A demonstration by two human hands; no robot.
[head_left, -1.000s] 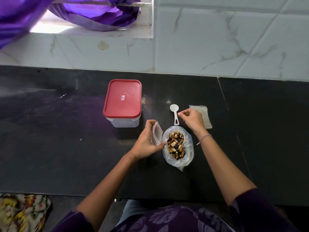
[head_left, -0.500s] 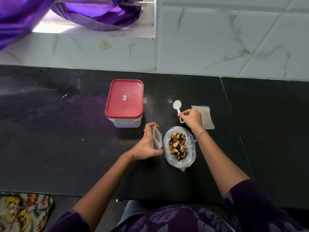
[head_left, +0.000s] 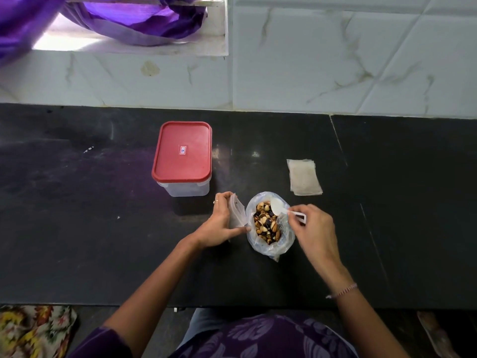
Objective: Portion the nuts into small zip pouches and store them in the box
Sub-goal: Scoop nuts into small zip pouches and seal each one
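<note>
At the far left, a patterned cloth (head_left: 33, 329) is seen below the edge of the dark counter (head_left: 77, 228), well apart from the work. Further right, the box (head_left: 185, 188) is stood with its red lid (head_left: 182, 151) seated on top; the lid, it is judged, must be lifted off before anything is stored. Just right of the box, a small zip pouch (head_left: 237, 213) is held upright by the left hand (head_left: 216, 226), with the fingers curled round its far edge and the thumb laid out toward the bag. The pouch is thin, limp film, likely to collapse, so it is best gripped by its side edges near the top. Whether its mouth is open cannot be told. Beside it, the clear bag (head_left: 282, 242) is slumped open on the counter, with the nuts (head_left: 265, 224) heaped inside. They are judged light, hard and loose, apt to roll off a shallow scoop. A white plastic spoon (head_left: 276, 205) is poised over them, its handle pinched by the thumb and fingertips of the right hand (head_left: 316, 228). Behind and further right, a flat stack of spare pouches (head_left: 304, 180) is laid, apart from both hands. Only the bag's floppy rim is judged likely to catch the spoon.
</note>
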